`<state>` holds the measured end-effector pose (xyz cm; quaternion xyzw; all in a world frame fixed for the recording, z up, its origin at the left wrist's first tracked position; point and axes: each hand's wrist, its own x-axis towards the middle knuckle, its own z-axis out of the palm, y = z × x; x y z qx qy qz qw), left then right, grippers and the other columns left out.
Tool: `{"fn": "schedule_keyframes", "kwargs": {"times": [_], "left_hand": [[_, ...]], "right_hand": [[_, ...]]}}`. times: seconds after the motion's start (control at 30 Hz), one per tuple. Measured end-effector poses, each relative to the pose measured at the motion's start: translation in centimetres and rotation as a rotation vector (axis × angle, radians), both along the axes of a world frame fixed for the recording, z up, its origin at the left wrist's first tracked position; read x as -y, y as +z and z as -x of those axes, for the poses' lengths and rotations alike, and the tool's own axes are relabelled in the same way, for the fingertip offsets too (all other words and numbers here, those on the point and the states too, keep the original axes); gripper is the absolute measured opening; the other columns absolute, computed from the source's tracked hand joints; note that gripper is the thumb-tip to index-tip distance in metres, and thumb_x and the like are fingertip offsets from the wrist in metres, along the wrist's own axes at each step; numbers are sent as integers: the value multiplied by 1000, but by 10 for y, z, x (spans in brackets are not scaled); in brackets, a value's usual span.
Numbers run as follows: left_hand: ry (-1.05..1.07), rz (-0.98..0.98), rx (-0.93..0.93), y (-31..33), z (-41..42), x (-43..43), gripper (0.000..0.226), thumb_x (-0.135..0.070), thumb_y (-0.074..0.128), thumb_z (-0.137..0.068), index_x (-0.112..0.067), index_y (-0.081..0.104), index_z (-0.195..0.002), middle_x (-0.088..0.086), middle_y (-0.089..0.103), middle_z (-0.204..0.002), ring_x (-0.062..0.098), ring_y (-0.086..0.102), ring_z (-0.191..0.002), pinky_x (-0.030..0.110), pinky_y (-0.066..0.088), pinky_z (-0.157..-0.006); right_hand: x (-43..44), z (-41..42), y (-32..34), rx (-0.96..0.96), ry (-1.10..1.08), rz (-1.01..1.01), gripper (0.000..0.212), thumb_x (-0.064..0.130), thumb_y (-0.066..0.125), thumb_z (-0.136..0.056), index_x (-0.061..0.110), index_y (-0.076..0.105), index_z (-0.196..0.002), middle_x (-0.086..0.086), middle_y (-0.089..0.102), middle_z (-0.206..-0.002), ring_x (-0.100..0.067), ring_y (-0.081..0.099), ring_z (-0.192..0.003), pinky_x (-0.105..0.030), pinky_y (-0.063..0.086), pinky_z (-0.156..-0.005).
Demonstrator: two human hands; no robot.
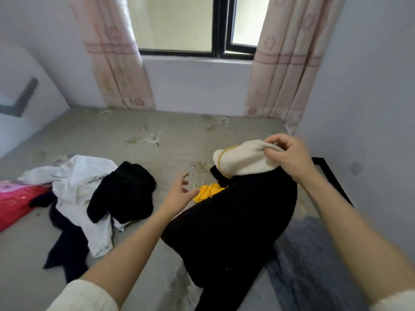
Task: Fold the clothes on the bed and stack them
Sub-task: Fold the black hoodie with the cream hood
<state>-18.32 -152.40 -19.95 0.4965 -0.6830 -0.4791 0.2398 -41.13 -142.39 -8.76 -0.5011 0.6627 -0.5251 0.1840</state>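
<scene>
Cuff (242, 160) of black garment (235, 221) sits pinched in right grip (289, 153); left grip (179, 194) hovers slack, empty.

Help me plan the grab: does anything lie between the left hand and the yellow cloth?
Nothing visible: the open left hand is just beside the yellow cloth, which the black garment partly covers.

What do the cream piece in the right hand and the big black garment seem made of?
Cream piece: matte knit, probably cotton; it folds in thick bends. Black garment: matte cloth, perhaps jersey or fleece; it drapes without shine, weave too dark to tell.
</scene>
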Motion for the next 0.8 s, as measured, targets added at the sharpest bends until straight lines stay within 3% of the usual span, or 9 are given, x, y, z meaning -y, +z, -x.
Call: {"fn": "schedule_keyframes", "kwargs": {"times": [0.13, 0.23, 0.4, 0.53, 0.6, 0.67, 0.7, 0.8], "left_hand": [[23, 116, -150, 53, -29, 27, 79, -21, 68, -83, -20, 20, -145, 7, 36, -132, 17, 42, -110, 28, 38, -89], [42, 182, -196, 72, -55, 42, 82, -24, 70, -81, -22, 20, -146, 10, 34, -142, 19, 39, -119, 28, 36, -93], [79, 182, -241, 73, -93, 56, 96, -28, 73, -77, -27, 9, -148, 8, 15, -155, 24, 19, -142, 43, 24, -114], [113, -42, -264, 47, -119, 58, 117, -50, 78, -58, -31, 5, -148, 10, 15, -155, 24, 20, -142, 41, 27, -109], [22, -239, -269, 27, -129, 58, 89, -49, 71, -68, -32, 26, -143, 6, 31, -150, 25, 37, -133, 41, 35, -99], [-45, -366, -317, 12, -131, 52, 31, -31, 57, -89, -31, 54, -121, 3, 56, -130, 24, 58, -114, 39, 41, -91], [-50, -385, -338, 7, -131, 49, 20, -24, 51, -94, -30, 60, -110, 2, 63, -118, 24, 63, -106, 38, 43, -90], [2, -350, -354, -5, -130, 47, 20, -18, 43, -97, -22, 62, -101, 2, 68, -98, 21, 68, -91, 32, 46, -82]], "right_hand": [[19, -46, 72, -4, 170, 151, 27, 7, 62, -67, 33, 67, -59, 21, 60, -51, 7, 50, -50, -6, 38, -52], [30, -70, 118, 75, 261, 278, 49, -7, 60, -78, 36, 70, -57, 18, 62, -52, 6, 52, -49, -7, 40, -51], [36, -85, 164, 220, 284, 431, 53, -11, 50, -83, 29, 70, -54, 13, 64, -52, 3, 56, -50, -11, 44, -52], [37, -86, 152, 267, 236, 425, 53, -12, 49, -83, 27, 69, -53, 12, 63, -51, 2, 55, -47, -12, 45, -51], [37, -85, 133, 276, 203, 378, 53, -11, 50, -83, 27, 70, -53, 13, 64, -51, 2, 55, -47, -12, 45, -51], [38, -83, 110, 273, 164, 314, 53, -11, 50, -84, 28, 70, -53, 13, 64, -51, 3, 55, -46, -11, 45, -51], [39, -82, 98, 280, 143, 283, 54, -11, 50, -84, 28, 70, -53, 13, 64, -50, 3, 55, -46, -10, 45, -50], [39, -77, 67, 299, 87, 213, 56, -11, 49, -84, 31, 69, -52, 15, 63, -49, 3, 53, -44, -9, 43, -48]]}}
